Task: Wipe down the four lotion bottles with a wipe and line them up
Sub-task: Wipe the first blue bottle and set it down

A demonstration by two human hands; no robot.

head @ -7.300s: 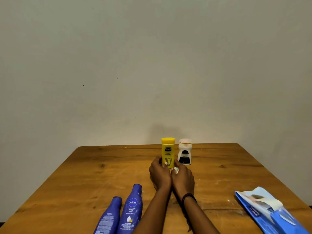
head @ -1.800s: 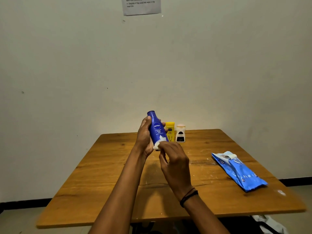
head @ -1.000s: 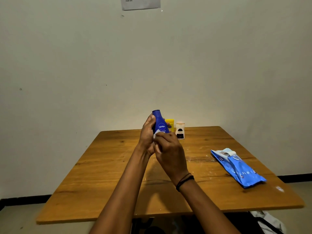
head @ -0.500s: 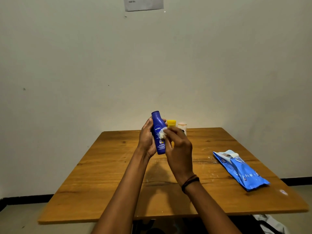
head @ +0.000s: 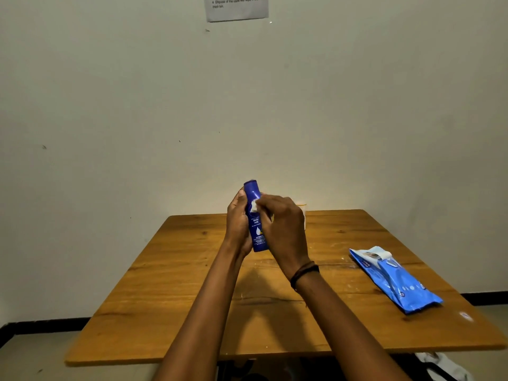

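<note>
My left hand (head: 238,224) grips a dark blue lotion bottle (head: 256,232) upright above the wooden table (head: 192,292). My right hand (head: 283,229) pinches a small white wipe (head: 254,206) against the bottle's upper front, near the neck. Behind my right hand, only the edge of the white bottle (head: 302,213) shows at the table's far edge; the yellow bottle is hidden. The second blue bottle is out of sight.
A blue pack of wipes (head: 395,279) lies on the right side of the table, its flap open. A paper notice (head: 236,6) hangs on the wall above. White cloth (head: 442,365) lies on the floor under the table's right corner.
My right hand slid the wipe up the bottle's front, from the lower label to near the neck. The bottle turned a little in my left hand.
</note>
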